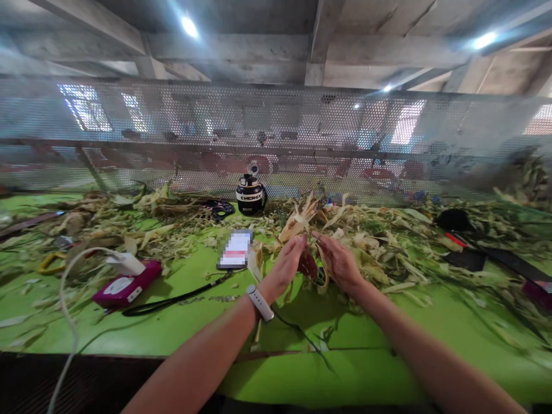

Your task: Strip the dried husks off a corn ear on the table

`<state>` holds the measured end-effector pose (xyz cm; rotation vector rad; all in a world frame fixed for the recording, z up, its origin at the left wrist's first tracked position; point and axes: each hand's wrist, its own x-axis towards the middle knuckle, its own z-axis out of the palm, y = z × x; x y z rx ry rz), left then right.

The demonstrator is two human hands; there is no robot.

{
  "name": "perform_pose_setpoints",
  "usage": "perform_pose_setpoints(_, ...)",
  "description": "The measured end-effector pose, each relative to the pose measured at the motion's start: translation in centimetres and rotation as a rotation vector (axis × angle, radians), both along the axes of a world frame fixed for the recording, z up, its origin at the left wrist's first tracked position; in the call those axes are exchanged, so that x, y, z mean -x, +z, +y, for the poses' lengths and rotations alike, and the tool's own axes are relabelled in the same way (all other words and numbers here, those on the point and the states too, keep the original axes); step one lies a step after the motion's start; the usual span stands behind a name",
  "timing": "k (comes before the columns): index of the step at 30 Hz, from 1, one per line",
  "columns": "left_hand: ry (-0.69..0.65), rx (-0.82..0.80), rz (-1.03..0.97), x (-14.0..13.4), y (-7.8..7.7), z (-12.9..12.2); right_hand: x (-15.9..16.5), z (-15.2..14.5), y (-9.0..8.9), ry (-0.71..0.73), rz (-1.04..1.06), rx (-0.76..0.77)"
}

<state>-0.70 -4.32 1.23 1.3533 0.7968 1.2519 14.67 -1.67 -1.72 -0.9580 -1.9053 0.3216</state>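
A bundle of pale, dry corn husks (299, 223) stands up between my two hands over the green table (185, 328). My left hand (284, 263), with a white band on its wrist, is closed around the lower part of the bundle from the left. From the other side, my right hand (342, 261) has its fingers pressed together against the husks and a curling strip. A dark red piece (307, 263) hangs between the palms; its kind is unclear. Where the fingertips meet the husks is partly hidden.
Loose husks (379, 241) litter the table's back and sides. Left of my hands lie a phone (235, 249) on a black strap and a purple power strip (127, 286) with a white charger. A black "ENERGY" jar (250, 195) stands before the perforated metal screen (284, 115).
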Motion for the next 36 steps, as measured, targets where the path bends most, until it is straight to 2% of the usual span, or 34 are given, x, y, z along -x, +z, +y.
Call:
perform_pose_setpoints(4,0.006,0.068,-0.112,0.0,0.1,0.0,0.2,0.0,-0.4,0.035,0.003,0.033)
perform_pose_setpoints(7,-0.062,0.045,-0.067,-0.2,-0.1,0.2,0.5,-0.3,-0.2,0.051,-0.016,0.065)
perform_pose_setpoints(10,-0.107,0.063,-0.022,-0.3,-0.1,0.6,0.4,-0.4,0.3,-0.042,0.005,0.079)
perform_pose_setpoints(13,-0.011,0.147,-0.116,0.2,0.2,1.2,-0.2,0.2,0.7,-0.124,0.092,0.107)
perform_pose_setpoints(16,0.145,0.202,-0.327,1.1,0.7,2.1,-1.3,1.2,1.0,-0.215,0.248,0.11)
perform_pose_setpoints(18,0.175,0.239,-0.444,1.5,0.9,2.7,-1.8,1.4,1.4,-0.304,0.383,0.07)
perform_pose_setpoints(20,0.158,0.253,-0.499,1.5,0.7,3.1,-1.6,0.9,1.9,-0.324,0.447,0.041)
perform_pose_setpoints(22,0.132,0.226,-0.512,1.2,0.3,3.3,-0.7,-0.2,2.2,-0.252,0.37,0.063)
perform_pose_setpoints(25,0.102,0.135,-0.512,0.5,-0.5,3.1,1.5,-2.0,2.1,-0.076,0.115,0.168)
perform_pose_setpoints(30,0.053,0.041,-0.436,0.2,-0.8,2.7,3.6,-2.6,0.8,0.221,0.146,0.469)
perform_pose_setpoints(32,0.087,0.032,-0.413,0.4,-0.7,2.7,3.4,-2.4,0.7,0.215,0.117,0.464)
perform_pose_setpoints(36,0.155,0.097,-0.437,0.8,-0.2,2.9,2.5,-2.2,1.4,-0.014,-0.062,0.205)
